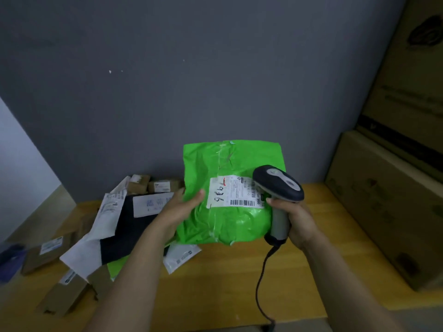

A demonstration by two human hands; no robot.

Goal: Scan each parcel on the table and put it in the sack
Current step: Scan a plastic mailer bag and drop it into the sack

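Note:
My left hand grips the left edge of a bright green plastic parcel and holds it upright above the wooden table. Its white shipping label with a barcode and handwritten digits faces me. My right hand grips the grey handle of a dark barcode scanner, whose head sits over the label's right end. The scanner's black cable hangs down toward the table's front edge. No sack is in view.
Several more parcels lie in a pile on the left of the table: a black mailer, white mailers, small brown boxes and another green bag. Large cardboard cartons stand stacked on the right. A grey wall is behind.

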